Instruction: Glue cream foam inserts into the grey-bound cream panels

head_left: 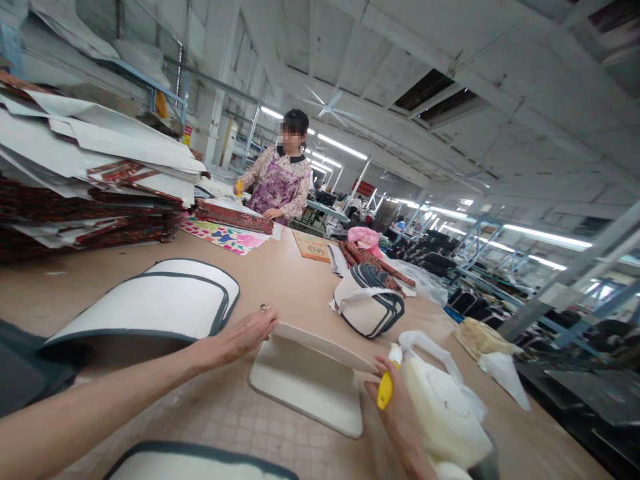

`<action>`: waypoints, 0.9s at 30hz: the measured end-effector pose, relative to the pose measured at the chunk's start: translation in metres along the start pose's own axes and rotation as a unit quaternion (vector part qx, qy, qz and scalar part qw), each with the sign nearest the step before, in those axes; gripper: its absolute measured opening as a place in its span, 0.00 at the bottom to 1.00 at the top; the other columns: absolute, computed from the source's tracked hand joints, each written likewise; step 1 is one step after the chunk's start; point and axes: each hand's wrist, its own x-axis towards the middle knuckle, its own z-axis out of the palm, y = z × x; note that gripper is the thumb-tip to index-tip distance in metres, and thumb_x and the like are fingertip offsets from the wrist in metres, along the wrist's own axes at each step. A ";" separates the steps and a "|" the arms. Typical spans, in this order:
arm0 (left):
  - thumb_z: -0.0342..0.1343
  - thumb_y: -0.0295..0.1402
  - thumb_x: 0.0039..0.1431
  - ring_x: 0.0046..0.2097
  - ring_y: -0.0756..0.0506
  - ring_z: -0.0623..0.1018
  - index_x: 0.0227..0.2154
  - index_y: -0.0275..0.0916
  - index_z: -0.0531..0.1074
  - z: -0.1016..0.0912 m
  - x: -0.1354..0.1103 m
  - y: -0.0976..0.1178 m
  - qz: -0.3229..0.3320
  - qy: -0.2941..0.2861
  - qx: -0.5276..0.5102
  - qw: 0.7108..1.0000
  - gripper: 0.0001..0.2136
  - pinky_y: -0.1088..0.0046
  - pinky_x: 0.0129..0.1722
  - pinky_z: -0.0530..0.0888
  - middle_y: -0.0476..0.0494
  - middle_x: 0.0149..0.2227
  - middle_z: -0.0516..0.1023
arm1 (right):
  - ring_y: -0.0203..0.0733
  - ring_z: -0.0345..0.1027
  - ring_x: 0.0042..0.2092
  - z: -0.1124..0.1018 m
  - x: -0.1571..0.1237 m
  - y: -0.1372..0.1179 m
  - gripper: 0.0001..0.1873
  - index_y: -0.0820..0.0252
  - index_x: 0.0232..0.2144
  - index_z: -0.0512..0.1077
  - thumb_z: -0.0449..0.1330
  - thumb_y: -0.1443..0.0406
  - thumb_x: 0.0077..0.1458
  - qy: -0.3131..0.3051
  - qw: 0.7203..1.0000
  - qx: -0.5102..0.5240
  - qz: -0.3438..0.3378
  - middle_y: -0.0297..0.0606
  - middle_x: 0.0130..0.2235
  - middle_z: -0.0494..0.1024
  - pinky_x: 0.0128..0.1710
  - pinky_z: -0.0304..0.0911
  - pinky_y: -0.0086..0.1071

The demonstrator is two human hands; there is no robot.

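Observation:
My left hand [255, 328] is closed in a pinch on the left end of a thin white panel [320, 345], which is lifted on edge. A ring shows on one finger. My right hand [395, 400] is at the panel's other end, its fingers wrapped round a yellow-handled brush [385, 390] with a white tip; the thumb and fingertips also touch the panel. Below the raised panel lies an off-white, round-cornered piece [310, 390], flat on the table. Beside my right hand stands a translucent plastic jug [443, 407] with pale contents.
Dark-edged white curved panels [155, 303] lie left, another [200, 467] at the near edge. A bundle of similar pieces [367, 303] sits ahead on the brown table [280, 280]. Tall sheet stacks [95, 153] rise at far left. A co-worker [280, 173] stands across the table.

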 end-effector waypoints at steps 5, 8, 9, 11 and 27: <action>0.36 0.35 0.66 0.34 0.48 0.71 0.32 0.39 0.59 -0.003 0.008 -0.001 -0.042 0.051 -0.089 0.994 0.10 0.71 0.34 0.71 0.46 0.32 0.67 | 0.44 0.71 0.34 0.010 0.021 0.001 0.20 0.60 0.43 0.64 0.55 0.58 0.48 0.007 0.999 0.042 -0.009 0.36 0.31 0.75 0.36 0.65 0.37; 0.34 0.39 0.66 0.35 0.47 0.74 0.36 0.39 0.60 -0.014 0.011 0.007 -0.078 0.089 -0.153 0.981 0.13 0.70 0.35 0.73 0.45 0.34 0.69 | 0.44 0.70 0.31 0.009 0.033 -0.008 0.21 0.60 0.41 0.65 0.57 0.56 0.45 0.046 0.997 0.054 -0.006 0.34 0.28 0.74 0.34 0.64 0.36; 0.34 0.40 0.66 0.37 0.47 0.75 0.39 0.38 0.60 -0.018 0.013 0.009 -0.088 0.102 -0.172 0.976 0.13 0.70 0.34 0.73 0.44 0.36 0.70 | 0.44 0.70 0.30 0.007 0.037 -0.014 0.21 0.61 0.40 0.65 0.57 0.56 0.45 0.061 0.997 0.056 -0.005 0.33 0.28 0.74 0.34 0.64 0.36; 0.40 0.41 0.63 0.41 0.45 0.74 0.45 0.37 0.58 -0.026 0.015 0.010 -0.104 0.129 -0.202 0.965 0.14 0.70 0.35 0.74 0.39 0.43 0.69 | 0.43 0.70 0.29 0.001 0.044 -0.028 0.23 0.61 0.41 0.65 0.58 0.54 0.44 0.083 0.995 0.056 -0.002 0.33 0.27 0.73 0.33 0.64 0.35; 0.57 0.35 0.48 0.39 0.46 0.71 0.45 0.31 0.67 -0.082 0.009 0.022 -0.137 0.278 -0.279 0.909 0.21 0.66 0.45 0.69 0.41 0.39 0.70 | 0.43 0.69 0.27 -0.055 0.044 -0.127 0.27 0.63 0.43 0.66 0.58 0.52 0.42 0.107 0.989 0.002 -0.101 0.37 0.27 0.75 0.29 0.66 0.34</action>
